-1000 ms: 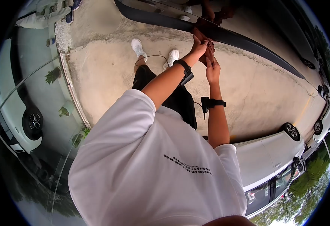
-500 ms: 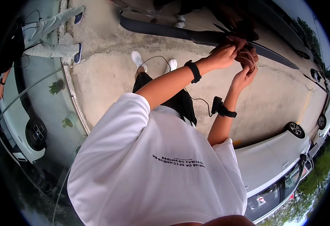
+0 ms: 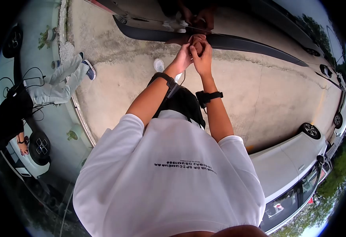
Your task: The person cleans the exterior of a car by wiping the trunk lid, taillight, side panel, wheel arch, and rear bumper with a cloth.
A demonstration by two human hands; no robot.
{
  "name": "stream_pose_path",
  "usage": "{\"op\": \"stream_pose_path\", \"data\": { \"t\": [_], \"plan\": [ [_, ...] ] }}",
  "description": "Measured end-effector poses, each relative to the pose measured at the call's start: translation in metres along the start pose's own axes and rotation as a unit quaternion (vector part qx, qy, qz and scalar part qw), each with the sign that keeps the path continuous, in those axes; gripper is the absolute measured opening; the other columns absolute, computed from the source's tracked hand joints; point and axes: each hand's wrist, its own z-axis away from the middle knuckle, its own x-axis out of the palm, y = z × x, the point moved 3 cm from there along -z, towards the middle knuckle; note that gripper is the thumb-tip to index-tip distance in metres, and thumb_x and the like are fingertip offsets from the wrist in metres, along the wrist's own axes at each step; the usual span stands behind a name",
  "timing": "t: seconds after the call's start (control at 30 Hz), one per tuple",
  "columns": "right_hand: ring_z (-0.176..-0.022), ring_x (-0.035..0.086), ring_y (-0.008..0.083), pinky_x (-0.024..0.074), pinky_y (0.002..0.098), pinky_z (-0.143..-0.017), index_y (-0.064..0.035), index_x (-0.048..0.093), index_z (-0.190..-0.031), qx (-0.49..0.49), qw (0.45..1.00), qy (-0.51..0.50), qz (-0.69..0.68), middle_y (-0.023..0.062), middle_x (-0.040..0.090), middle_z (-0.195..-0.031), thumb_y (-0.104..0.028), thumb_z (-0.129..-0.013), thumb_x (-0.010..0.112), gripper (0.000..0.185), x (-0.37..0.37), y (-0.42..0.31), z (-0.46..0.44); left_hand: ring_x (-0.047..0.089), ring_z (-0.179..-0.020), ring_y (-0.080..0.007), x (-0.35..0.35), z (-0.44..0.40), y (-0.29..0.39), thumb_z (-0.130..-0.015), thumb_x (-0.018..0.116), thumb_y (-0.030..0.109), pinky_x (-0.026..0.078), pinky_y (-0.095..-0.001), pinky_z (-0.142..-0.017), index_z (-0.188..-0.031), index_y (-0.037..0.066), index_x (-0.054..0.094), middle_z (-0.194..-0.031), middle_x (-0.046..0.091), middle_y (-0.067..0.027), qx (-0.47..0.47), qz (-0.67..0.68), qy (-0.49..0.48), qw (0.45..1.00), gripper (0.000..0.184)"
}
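A reddish-brown cloth (image 3: pixel 198 44) is bunched between my two hands, close to the lower side of a dark, glossy car (image 3: pixel 236 24). My left hand (image 3: pixel 183 58) grips the cloth from the left, with its fingers curled. On the other side, my right hand (image 3: pixel 203 60) pinches it with the thumb toward the middle. Behind the cloth runs the car's matte black sill trim (image 3: pixel 252 43). Whether the cloth touches the trim, I cannot tell. The folds hide some of my fingertips.
Another person in pale trousers (image 3: pixel 58 89) stands at the left by a glass wall. Potted plants (image 3: pixel 75 132) show in that glass area. A white car (image 3: pixel 283 170) is parked at the lower right. Concrete ground (image 3: pixel 256 91) lies below me, with my shoe (image 3: pixel 159 65) on it.
Both hands and the cloth have moved left along the dark car, and the hands have come closer together. The other person at the left has shifted position and leans differently.
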Motion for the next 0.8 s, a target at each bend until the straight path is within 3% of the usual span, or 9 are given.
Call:
{"op": "stream_pose_path", "data": {
  "t": [0.2,0.33,0.4,0.47,0.53,0.6,0.73,0.77,0.8],
  "plan": [
    [-0.115,0.054,0.0382,0.0416,0.0423,-0.101,-0.0014,0.047,-0.13,0.004,0.991,0.098,0.087,0.0225,0.055,-0.122,-0.007,-0.083,0.067,0.052,-0.098,0.014,-0.015,0.046,-0.125,-0.0188,0.087,-0.023,-0.021,-0.1,0.025,0.062,0.034,-0.0361,-0.106,-0.143,0.012,0.044,-0.141,0.049,-0.0041,-0.071,-0.159,-0.145,0.974,0.069],
    [-0.102,0.061,0.0253,0.0506,0.033,-0.085,0.0018,0.043,-0.128,0.068,0.938,0.337,0.037,0.0181,0.06,-0.116,-0.005,-0.09,0.061,0.043,-0.172,0.011,-0.026,0.041,-0.135,-0.0177,0.164,-0.009,-0.008,-0.104,0.036,0.048,0.035,-0.0348,-0.108,-0.148,0.011,0.041,-0.145,0.047,-0.0078,0.09,-0.39,-0.282,0.872,0.057],
    [-0.094,0.062,0.0222,0.0526,0.0303,-0.075,0.0035,0.042,-0.127,0.041,0.923,0.375,-0.081,0.0169,0.06,-0.117,-0.007,-0.092,0.059,0.04,-0.198,0.014,-0.036,0.047,-0.13,-0.0235,0.171,-0.005,-0.004,-0.102,0.047,0.035,0.039,-0.034,-0.105,-0.134,0.009,0.054,-0.139,0.051,-0.0118,0.099,-0.435,-0.324,0.834,0.042],
    [-0.1,0.06,0.028,0.0505,0.0364,-0.082,0.0019,0.042,-0.129,0.048,0.906,0.414,-0.069,0.0196,0.058,-0.114,-0.006,-0.088,0.063,0.046,-0.192,-0.001,-0.042,0.051,-0.125,-0.0293,0.143,-0.006,-0.008,-0.099,0.051,0.03,0.041,-0.0377,-0.103,-0.126,0.008,0.057,-0.132,0.055,-0.0145,0.115,-0.572,-0.265,0.767,0.036],
    [-0.108,0.055,0.0356,0.0463,0.0427,-0.092,0.0019,0.044,-0.131,-0.021,0.932,0.247,0.264,0.0246,0.054,-0.12,-0.007,-0.081,0.07,0.057,-0.164,-0.011,-0.05,0.053,-0.119,-0.0349,0.105,0.009,-0.009,-0.094,0.055,0.025,0.042,-0.041,-0.102,-0.124,0.007,0.058,-0.127,0.058,-0.0157,0.1,-0.726,-0.221,0.644,0.034],
    [-0.115,0.047,0.0456,0.0374,0.0468,-0.101,-0.0003,0.047,-0.13,-0.046,0.957,0.205,0.198,0.0273,0.046,-0.121,-0.008,-0.077,0.072,0.06,-0.117,-0.027,-0.039,0.055,-0.115,-0.0383,0.047,0.005,-0.023,-0.091,0.057,0.02,0.043,-0.0421,-0.101,-0.128,0.009,0.056,-0.122,0.059,-0.0177,0.115,-0.706,-0.259,0.65,0.038],
    [-0.105,0.054,0.0479,0.05,0.0493,-0.087,-0.0105,0.052,-0.133,-0.066,0.981,-0.02,0.183,0.0239,0.046,-0.12,-0.009,-0.073,0.075,0.064,-0.052,-0.009,-0.006,0.059,-0.114,-0.0289,-0.002,0.004,0.011,-0.092,0.06,0.023,0.046,-0.0372,-0.097,-0.135,0.007,0.05,-0.127,0.058,-0.0203,0.038,-0.59,-0.104,0.8,0.048],
    [-0.099,0.058,0.0467,0.0539,0.0484,-0.08,-0.0124,0.051,-0.135,-0.039,0.975,-0.115,0.184,0.0227,0.047,-0.119,-0.008,-0.072,0.075,0.068,-0.037,0.0,-0.005,0.061,-0.109,-0.0225,-0.024,-0.011,0.01,-0.092,0.061,0.026,0.048,-0.0346,-0.092,-0.134,0.004,0.051,-0.124,0.061,-0.0184,0.122,-0.578,-0.102,0.8,0.048],
    [-0.095,0.06,0.0443,0.0552,0.047,-0.076,-0.0116,0.05,-0.136,-0.064,0.971,-0.15,0.175,0.0219,0.048,-0.118,-0.008,-0.073,0.074,0.067,-0.025,0.017,-0.007,0.062,-0.104,-0.0199,-0.032,-0.014,0.017,-0.093,0.061,0.026,0.049,-0.0336,-0.09,-0.13,0.001,0.054,-0.118,0.065,-0.0165,0.062,-0.583,-0.065,0.808,0.046]
  ]
}}
